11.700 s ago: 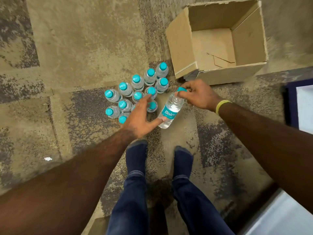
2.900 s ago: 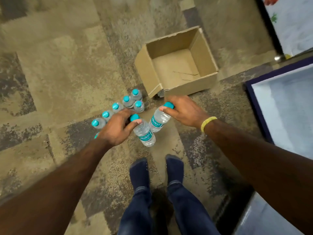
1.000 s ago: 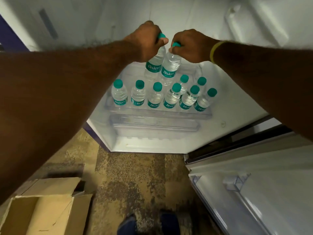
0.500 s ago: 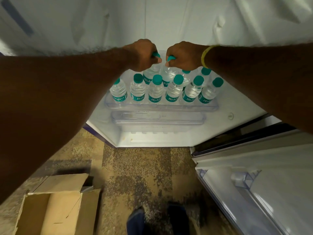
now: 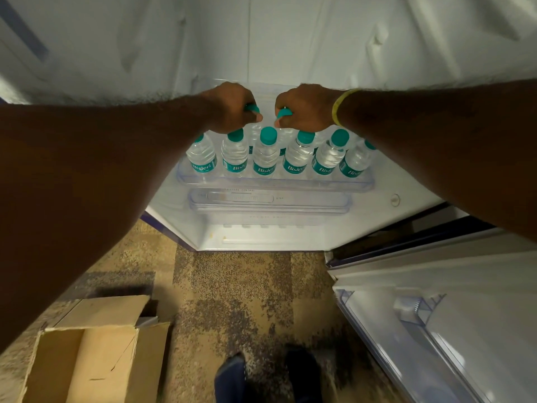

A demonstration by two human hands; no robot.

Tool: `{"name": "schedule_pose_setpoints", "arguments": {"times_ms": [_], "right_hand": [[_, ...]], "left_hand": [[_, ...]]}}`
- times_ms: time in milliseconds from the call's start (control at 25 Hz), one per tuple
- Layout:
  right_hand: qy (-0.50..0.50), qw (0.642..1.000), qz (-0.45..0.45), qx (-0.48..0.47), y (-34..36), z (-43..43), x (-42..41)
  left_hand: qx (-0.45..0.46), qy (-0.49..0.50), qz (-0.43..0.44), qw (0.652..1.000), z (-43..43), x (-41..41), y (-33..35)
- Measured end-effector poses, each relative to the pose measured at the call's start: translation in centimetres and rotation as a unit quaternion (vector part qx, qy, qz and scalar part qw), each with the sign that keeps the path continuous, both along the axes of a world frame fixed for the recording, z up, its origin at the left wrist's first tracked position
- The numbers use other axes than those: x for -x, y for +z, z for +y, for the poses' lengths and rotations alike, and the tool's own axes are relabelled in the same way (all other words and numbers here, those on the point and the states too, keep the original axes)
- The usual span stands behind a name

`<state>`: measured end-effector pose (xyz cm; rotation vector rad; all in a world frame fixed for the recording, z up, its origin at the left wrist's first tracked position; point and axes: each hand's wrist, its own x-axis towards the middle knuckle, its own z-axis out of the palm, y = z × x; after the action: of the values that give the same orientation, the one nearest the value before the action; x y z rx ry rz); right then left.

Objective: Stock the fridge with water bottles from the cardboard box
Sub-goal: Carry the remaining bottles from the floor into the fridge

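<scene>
Left hand (image 5: 232,109) and right hand (image 5: 303,109) each pinch 1 teal-capped clear plastic water bottle (image 5: 252,108) | front row of 6 (image 5: 266,158) shelved | brown cardboard box (image 5: 87,353), 7 o'clock, looks empty | likely near-finished

A patchy carpet (image 5: 232,286) in tan and dark grey is covering the floor, spreading from seven o'clock across the lower middle of the view. Two feet in dark blue, the left foot (image 5: 231,379) and the right foot (image 5: 303,373), are standing side by side on it at six o'clock, slightly apart, toes pointing toward twelve. A yellow wristband (image 5: 340,107) is circling a wrist at about one o'clock, above centre.
</scene>
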<state>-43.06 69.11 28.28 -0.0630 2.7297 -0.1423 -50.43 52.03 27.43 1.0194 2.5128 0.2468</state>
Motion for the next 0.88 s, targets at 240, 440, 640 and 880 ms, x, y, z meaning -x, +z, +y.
{"name": "schedule_pose_setpoints", "arguments": {"times_ms": [240,440,640,880], "right_hand": [[-0.022,0.999,-0.006,-0.037,0.4,0.3,0.0],[-0.049,0.996,0.072,0.011,1.7,-0.3,-1.2],[-0.032,0.961,0.253,0.105,2.2,-4.7,-4.5],[0.018,0.956,0.269,0.111,-2.5,-11.0,-12.4]], "left_hand": [[0.039,0.000,0.008,0.999,0.1,-0.1,0.9],[-0.044,0.057,0.047,0.996,-1.1,-1.2,1.8],[-0.217,0.060,0.218,0.950,-4.8,-6.8,1.9],[-0.170,0.135,0.167,0.962,-12.7,-17.2,-3.6]]}}
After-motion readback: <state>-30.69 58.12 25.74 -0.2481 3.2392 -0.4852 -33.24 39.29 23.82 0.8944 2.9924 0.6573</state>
